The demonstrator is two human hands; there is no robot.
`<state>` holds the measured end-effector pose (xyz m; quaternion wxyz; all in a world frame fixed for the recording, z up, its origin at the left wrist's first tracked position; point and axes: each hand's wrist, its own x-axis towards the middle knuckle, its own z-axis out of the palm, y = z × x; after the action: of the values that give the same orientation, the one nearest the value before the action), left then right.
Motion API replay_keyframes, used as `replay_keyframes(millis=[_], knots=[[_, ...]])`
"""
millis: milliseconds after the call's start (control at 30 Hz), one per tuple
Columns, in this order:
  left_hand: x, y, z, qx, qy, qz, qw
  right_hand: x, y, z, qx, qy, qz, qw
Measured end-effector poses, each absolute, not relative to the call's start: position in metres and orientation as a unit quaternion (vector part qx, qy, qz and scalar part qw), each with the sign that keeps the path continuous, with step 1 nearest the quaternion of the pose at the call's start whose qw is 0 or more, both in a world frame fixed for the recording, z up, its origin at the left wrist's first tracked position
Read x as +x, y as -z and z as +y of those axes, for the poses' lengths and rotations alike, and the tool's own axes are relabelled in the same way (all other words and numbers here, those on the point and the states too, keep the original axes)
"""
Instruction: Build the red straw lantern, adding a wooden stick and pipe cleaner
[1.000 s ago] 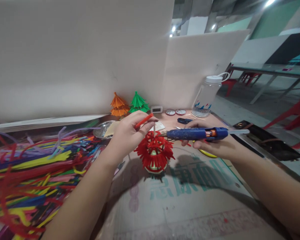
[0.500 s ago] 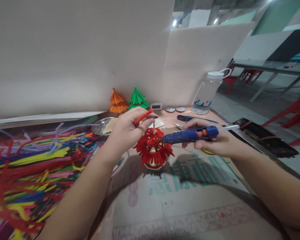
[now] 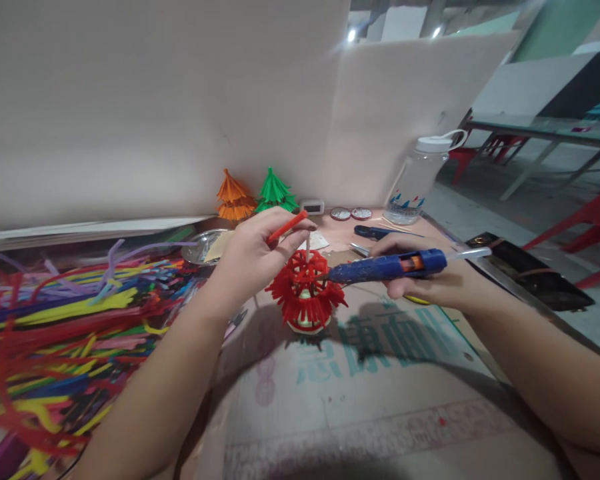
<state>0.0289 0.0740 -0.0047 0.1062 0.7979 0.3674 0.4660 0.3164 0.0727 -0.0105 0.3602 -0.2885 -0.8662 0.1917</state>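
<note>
A round red pipe-cleaner craft, with two fringed tiers and an upright wooden stick in its middle, stands on the cardboard. Closed around a short red pipe-cleaner piece, my left hand is at the top of that stick; its fingertips seem to pinch the stick, though contact is hard to make out. A blue hot glue gun with a clear glue stick out of its back is gripped in my right hand. Its nozzle points left, at the right side of the craft's upper tier.
Loose coloured pipe cleaners cover the left side. Behind are an orange tree, a green tree, a metal bowl and two small round tins. A water bottle stands back right, with blue-handled pliers nearby.
The glue gun has shifted slightly right, its nozzle drawn a little away from the craft's middle. My left hand keeps its place with the red piece. The camera view has tilted slightly.
</note>
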Motion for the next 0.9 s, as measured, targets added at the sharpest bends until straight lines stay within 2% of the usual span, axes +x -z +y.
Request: replay_keyframes(millis=[267,533,900], knots=[[0.0290,0.0037,0.0721,0.796,-0.462,0.375,0.110,0.3159,0.0147,0.0718,-0.302,-0.220,-0.852,0.367],[0.0291,0.0036,0.0718,0.795,-0.460,0.380,0.111,0.3109,0.0144,0.0725,-0.294,-0.171,-0.859,0.382],[0.0291,0.0030,0.0715,0.793,-0.460,0.384,0.110,0.3133,0.0150,0.0729,-0.293,-0.202,-0.856,0.376]])
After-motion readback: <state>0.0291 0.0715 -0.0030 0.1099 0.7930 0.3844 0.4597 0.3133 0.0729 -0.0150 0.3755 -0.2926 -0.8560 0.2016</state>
